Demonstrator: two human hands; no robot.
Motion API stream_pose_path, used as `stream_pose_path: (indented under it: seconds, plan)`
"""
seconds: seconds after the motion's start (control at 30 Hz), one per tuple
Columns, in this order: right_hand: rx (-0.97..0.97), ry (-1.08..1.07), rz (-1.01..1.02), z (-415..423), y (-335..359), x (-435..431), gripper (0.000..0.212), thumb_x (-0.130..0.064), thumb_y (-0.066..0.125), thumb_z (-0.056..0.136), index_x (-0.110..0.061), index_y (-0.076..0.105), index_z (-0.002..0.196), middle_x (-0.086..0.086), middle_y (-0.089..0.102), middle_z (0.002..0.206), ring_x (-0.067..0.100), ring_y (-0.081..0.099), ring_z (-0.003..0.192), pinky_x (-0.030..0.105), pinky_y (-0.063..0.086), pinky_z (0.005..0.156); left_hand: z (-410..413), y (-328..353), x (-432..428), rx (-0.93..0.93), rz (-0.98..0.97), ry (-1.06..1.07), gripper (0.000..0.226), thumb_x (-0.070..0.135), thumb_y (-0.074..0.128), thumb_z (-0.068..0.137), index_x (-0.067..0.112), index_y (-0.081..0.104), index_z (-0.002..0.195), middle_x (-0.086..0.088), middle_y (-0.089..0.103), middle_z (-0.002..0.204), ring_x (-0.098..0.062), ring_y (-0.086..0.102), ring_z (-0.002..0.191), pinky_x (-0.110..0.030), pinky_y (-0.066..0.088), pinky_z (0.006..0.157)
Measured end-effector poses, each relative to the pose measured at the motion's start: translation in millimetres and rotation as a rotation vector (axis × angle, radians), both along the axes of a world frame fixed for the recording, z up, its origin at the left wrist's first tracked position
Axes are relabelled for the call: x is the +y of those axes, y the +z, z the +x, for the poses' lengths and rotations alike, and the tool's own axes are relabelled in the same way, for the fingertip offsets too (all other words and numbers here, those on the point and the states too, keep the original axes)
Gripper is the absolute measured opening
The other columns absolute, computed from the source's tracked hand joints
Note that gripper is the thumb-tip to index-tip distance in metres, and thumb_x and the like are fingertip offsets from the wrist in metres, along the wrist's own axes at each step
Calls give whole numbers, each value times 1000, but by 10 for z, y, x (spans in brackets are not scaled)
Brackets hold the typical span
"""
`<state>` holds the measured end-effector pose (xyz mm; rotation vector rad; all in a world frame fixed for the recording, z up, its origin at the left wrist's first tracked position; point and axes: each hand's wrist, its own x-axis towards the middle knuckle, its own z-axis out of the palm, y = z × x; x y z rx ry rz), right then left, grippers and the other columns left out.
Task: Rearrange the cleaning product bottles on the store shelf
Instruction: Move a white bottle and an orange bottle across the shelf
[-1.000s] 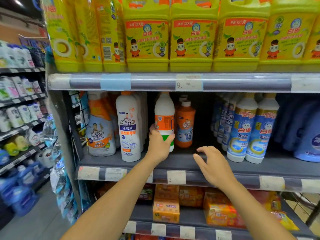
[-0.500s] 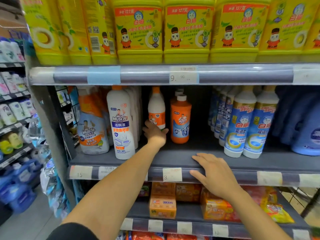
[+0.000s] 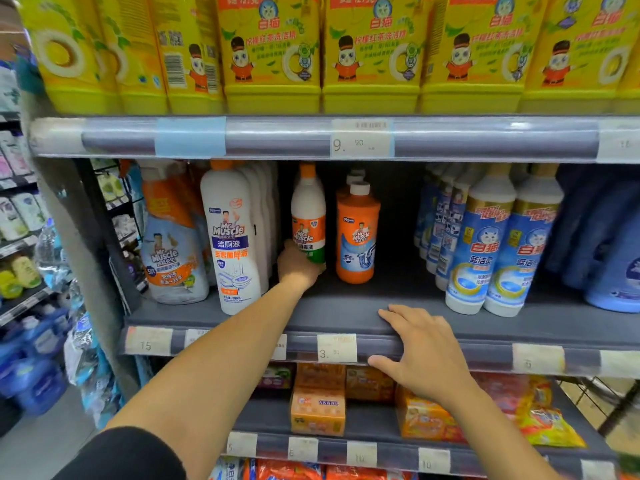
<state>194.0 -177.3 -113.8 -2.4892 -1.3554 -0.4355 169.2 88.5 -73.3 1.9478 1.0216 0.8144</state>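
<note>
A small white bottle with an orange cap and orange-green label [image 3: 308,213] stands upright deep on the middle shelf [image 3: 346,313]. My left hand [image 3: 298,263] reaches in and is wrapped around its base. To its right stands an orange bottle with a white cap [image 3: 357,233], with more behind it. A tall white Mr Muscle bottle [image 3: 232,237] stands to the left near the front. My right hand [image 3: 420,351] rests flat on the shelf's front edge, fingers spread, holding nothing.
A spray bottle [image 3: 173,244] sits at the far left of the shelf. Blue-and-white bottles [image 3: 498,240] and blue jugs [image 3: 609,244] fill the right. Yellow jugs [image 3: 370,53] line the shelf above. Orange boxes [image 3: 318,403] lie below. Another aisle's shelving [image 3: 20,237] stands left.
My left hand has pushed the small white bottle further back on the shelf and slid down to its base. My right hand came down and settled on the shelf's front edge.
</note>
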Motion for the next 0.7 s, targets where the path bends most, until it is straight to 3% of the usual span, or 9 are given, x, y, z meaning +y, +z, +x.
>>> stream_pose_path:
  seconds: [0.2, 0.4, 0.53, 0.7]
  plan:
    - [-7, 2, -3, 7, -7, 4, 84, -79, 44, 72, -33, 42, 143, -11, 43, 147, 11, 40, 131, 34, 28, 106, -2, -15, 23, 8, 26, 16, 77, 30, 91, 55, 12, 55, 121, -10, 66, 122, -28, 64, 111, -29, 49, 83]
    - [11, 20, -9, 21, 7, 0, 84, -79, 44, 73, -33, 42, 143, -11, 44, 145, 12, 40, 130, 34, 28, 106, -60, 21, -65, 86, -79, -4, 86, 27, 91, 59, 5, 50, 130, -14, 60, 131, -30, 59, 119, -41, 51, 97]
    - [4, 52, 4, 35, 4, -4, 81, -76, 46, 74, -29, 45, 141, -8, 48, 142, 15, 43, 127, 35, 30, 103, -185, 32, -282, 46, -143, -62, 70, 21, 85, 68, 5, 54, 128, -13, 62, 129, -29, 60, 115, -35, 50, 94]
    - [-8, 84, -10, 51, 26, -8, 80, -74, 47, 77, -25, 45, 140, -4, 49, 139, 19, 44, 125, 38, 33, 102, -629, 126, -837, 245, 72, -214, 56, 36, 76, 77, 16, 56, 125, -5, 62, 123, -19, 58, 104, -29, 45, 82]
